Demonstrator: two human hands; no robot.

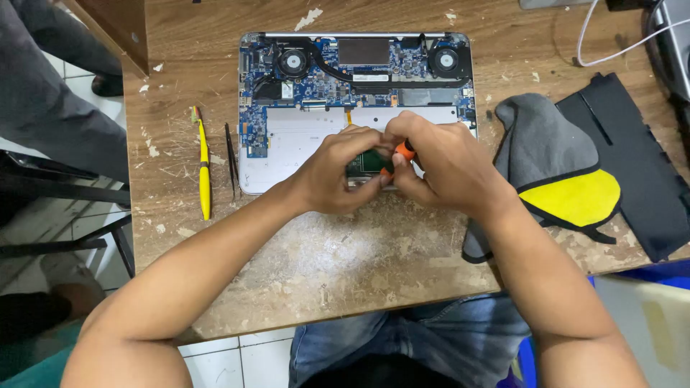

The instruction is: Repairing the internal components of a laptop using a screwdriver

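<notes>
The open laptop (356,108) lies flat on the table (323,259), underside up, so its board and two fans are within reach. Both hands meet over its lower middle: the right hand (445,169) is closed around an orange-handled screwdriver (405,150), held upright, while the left hand (338,172) pinches in beside the tip, steadying it. Tweezers (231,158) and a yellow tool (204,169) lie parked to the left.

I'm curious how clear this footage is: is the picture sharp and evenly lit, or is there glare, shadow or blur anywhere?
Head view: light is soft and even, the opened laptop sharp with its fans crisp; only faint shadow under the left hand and right hand on the orange-handled tool; no strong glare on the wooden table; forearms at the bottom edge look stretched and slightly soft.
</notes>
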